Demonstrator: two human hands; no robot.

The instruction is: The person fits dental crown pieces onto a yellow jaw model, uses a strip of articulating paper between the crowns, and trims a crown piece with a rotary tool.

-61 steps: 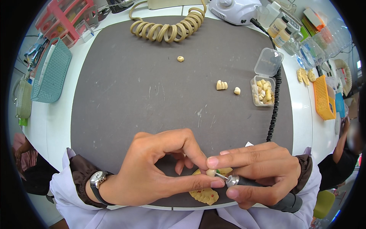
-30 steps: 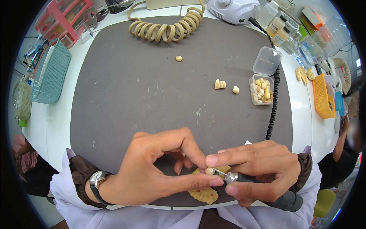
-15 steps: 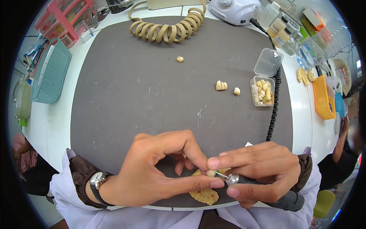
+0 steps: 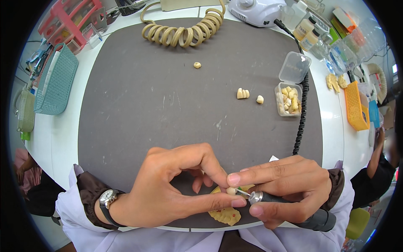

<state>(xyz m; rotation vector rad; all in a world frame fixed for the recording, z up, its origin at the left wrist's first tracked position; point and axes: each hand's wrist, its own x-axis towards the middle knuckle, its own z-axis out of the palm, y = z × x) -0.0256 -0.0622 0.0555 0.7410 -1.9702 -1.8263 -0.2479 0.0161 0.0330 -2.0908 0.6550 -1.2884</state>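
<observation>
Between its thumb and index finger, my left hand (image 4: 168, 191) pinches a small cream artificial tooth (image 4: 231, 191). My right hand (image 4: 294, 189) grips a dark rotary handpiece (image 4: 321, 219) like a pen. The thin bur (image 4: 243, 192) at its tip reaches the tooth; exact contact is too small to tell. My right fingertips rest close against the left index fingertip. Beneath both hands lies a pale yellow dental cast (image 4: 225, 216) with small red marks, partly hidden by my fingers.
On the grey mat (image 4: 138, 101) lie a joined tooth row (image 4: 243, 93) and single teeth (image 4: 197, 65). A lidded clear box (image 4: 278, 103) of teeth stands beside a coiled black cord (image 4: 302, 126). A beige coiled hose (image 4: 184, 37) lies behind; a teal basket (image 4: 56, 86) sits left. People sit at both sides.
</observation>
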